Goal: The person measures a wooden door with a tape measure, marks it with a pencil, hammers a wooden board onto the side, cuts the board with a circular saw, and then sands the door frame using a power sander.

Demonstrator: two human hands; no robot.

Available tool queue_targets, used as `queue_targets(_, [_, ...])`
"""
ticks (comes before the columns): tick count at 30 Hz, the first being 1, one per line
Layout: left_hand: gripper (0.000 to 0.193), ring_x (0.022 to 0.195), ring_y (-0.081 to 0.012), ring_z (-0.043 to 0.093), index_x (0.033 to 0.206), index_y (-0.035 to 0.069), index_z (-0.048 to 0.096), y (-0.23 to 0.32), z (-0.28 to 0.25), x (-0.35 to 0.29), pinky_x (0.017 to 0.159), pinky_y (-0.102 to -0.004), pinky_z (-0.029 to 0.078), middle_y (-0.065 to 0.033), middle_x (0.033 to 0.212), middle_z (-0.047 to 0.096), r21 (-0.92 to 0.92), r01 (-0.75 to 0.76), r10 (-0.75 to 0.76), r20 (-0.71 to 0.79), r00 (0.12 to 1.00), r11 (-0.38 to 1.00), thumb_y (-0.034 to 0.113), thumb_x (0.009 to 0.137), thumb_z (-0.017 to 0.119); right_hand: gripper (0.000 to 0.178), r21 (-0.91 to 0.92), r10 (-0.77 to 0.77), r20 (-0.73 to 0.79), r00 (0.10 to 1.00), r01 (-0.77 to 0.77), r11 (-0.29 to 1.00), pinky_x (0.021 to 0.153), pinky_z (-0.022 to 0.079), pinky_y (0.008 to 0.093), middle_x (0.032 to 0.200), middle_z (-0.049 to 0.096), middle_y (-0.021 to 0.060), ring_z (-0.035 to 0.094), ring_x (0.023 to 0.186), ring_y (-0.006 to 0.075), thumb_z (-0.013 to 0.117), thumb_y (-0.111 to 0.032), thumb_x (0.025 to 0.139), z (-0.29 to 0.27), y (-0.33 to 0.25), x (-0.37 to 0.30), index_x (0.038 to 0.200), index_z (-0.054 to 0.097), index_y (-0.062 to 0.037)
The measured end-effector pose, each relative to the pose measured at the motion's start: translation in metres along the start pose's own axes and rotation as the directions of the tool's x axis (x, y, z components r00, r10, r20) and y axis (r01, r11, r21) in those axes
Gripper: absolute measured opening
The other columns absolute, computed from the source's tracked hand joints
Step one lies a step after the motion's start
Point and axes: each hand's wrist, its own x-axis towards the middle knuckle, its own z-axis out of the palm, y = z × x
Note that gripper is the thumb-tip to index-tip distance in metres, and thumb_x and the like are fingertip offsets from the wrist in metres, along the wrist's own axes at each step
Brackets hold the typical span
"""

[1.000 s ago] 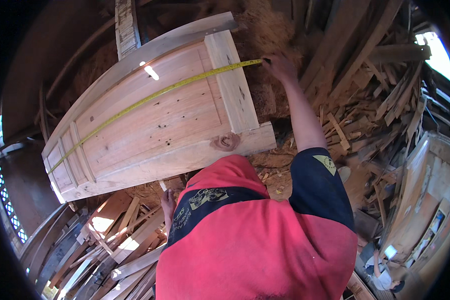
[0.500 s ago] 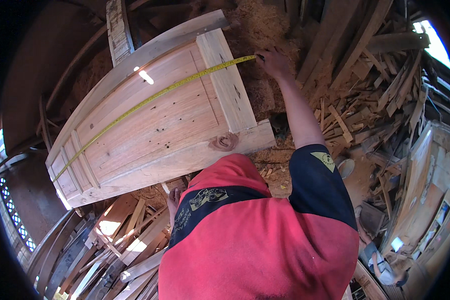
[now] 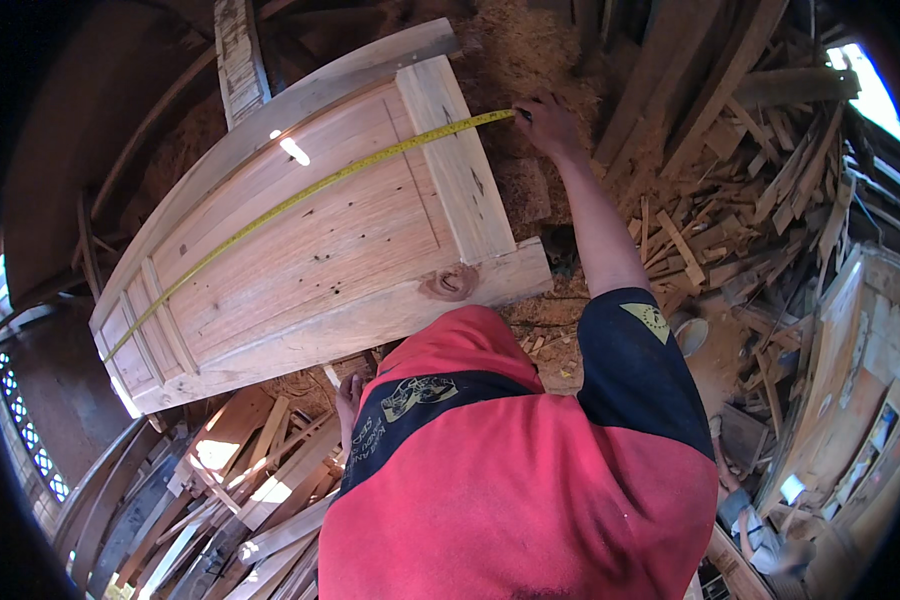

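A long wooden door panel [image 3: 300, 240] with a frame and raised fields lies slantwise before me. A yellow tape measure [image 3: 340, 175] is stretched along it, from the far-left end to beyond the right end rail [image 3: 460, 160]. Past that rail, my right hand [image 3: 547, 125] grips the tape's right end, its fingers closed. My left hand [image 3: 349, 395] is beside my body, just below the panel's near edge, and partly hidden by my red and dark shirt. Its fingers look curled, near a small pale strip; what they hold, if anything, is not clear.
Scrap wood [image 3: 690, 245] is heaped on the right, and more offcuts [image 3: 270, 480] lie at the lower left. Sawdust [image 3: 515, 45] covers the ground behind the panel. Planks [image 3: 710, 80] lean at the upper right. Another person [image 3: 760, 540] is at the lower right.
The panel's right end rail appears shifted very slightly right. My right hand stays nearly in place with the tape. The person at lower right has moved a little.
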Motion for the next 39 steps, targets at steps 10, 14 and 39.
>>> queue_targets(10, [0.038, 0.077, -0.0125, 0.062, 0.120, -0.003, 0.064, -0.028, 0.003, 0.010, 0.070, -0.0285, 0.050, -0.0076, 0.089, 0.069, 0.024, -0.014, 0.015, -0.030, 0.999, 1.000, 0.030, 0.103, 0.057, 0.021, 0.011, 0.057, 0.050, 0.997, -0.057, 0.998, 0.091, 0.054, 0.0437, 0.114, 0.065, 0.0063, 0.062, 0.110, 0.0295, 0.067, -0.034, 0.089, -0.003, -0.004, 0.001, 0.106, 0.075, -0.0249])
queue_targets(14, [0.039, 0.074, -0.0111, 0.060, 0.121, -0.003, 0.064, -0.043, 0.006, 0.016, 0.066, -0.0280, 0.050, -0.0071, 0.089, 0.069, -0.122, 0.015, -0.020, -0.042, 0.999, 0.992, 0.031, 0.103, 0.058, 0.021, -0.030, 0.043, 0.064, 0.997, -0.041, 0.999, 0.091, 0.054, 0.0437, 0.114, 0.065, 0.0068, 0.063, 0.110, 0.0294, 0.066, -0.035, 0.090, -0.009, -0.005, 0.002, 0.107, 0.075, -0.0245])
queue_targets(39, [0.032, 0.092, -0.0147, 0.064, 0.120, 0.001, 0.064, -0.058, 0.022, -0.006, 0.079, -0.0297, 0.051, -0.0082, 0.104, 0.071, -0.248, -0.110, 0.057, -0.211, 0.976, 0.963, 0.027, 0.102, 0.058, 0.027, -0.065, -0.005, 0.190, 0.982, 0.017, 0.998, 0.097, 0.049, 0.0436, 0.111, 0.066, 0.0140, 0.060, 0.113, 0.0339, 0.067, -0.037, 0.089, -0.017, -0.020, 0.013, 0.110, 0.076, -0.0223])
